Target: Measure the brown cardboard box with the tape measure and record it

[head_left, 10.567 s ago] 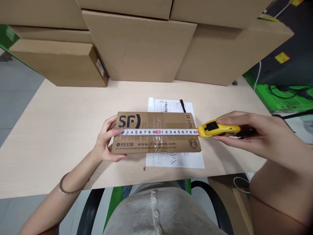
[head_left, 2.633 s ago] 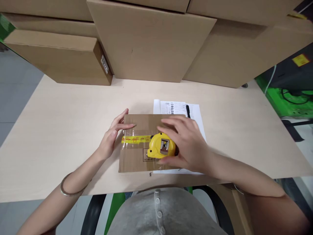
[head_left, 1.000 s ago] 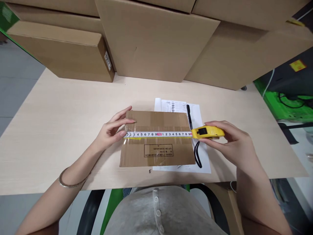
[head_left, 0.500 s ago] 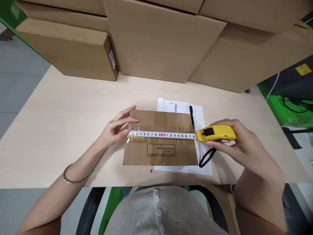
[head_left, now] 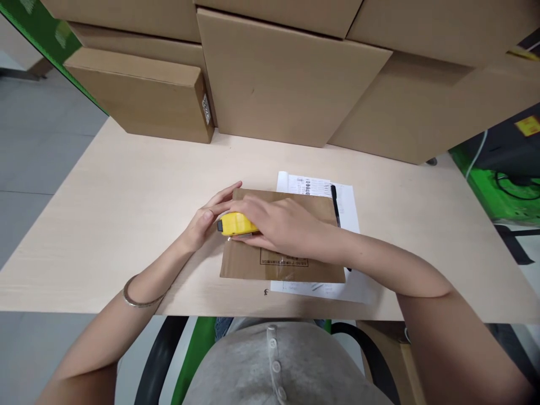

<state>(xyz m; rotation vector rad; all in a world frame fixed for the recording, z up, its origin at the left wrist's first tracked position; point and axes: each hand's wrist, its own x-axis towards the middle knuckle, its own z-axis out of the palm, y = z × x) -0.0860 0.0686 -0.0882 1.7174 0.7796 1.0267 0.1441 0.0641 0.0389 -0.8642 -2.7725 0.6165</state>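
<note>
Right hand [head_left: 276, 228] fingers closed around the yellow tape measure [head_left: 235, 224] on the flat box [head_left: 291, 264]; left hand [head_left: 206, 222] fingers loosely spread at the box's left edge

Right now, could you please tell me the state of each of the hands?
Left hand: open, fingers resting at the flat cardboard box's left edge.
Right hand: closed on the yellow tape measure.

Tape measure [head_left: 235, 224] on parcel [head_left: 295, 264], parcel on paper [head_left: 350, 208].

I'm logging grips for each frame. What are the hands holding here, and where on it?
The right hand grips the yellow tape measure by its case, over the box. The left hand touches its front end.
</note>
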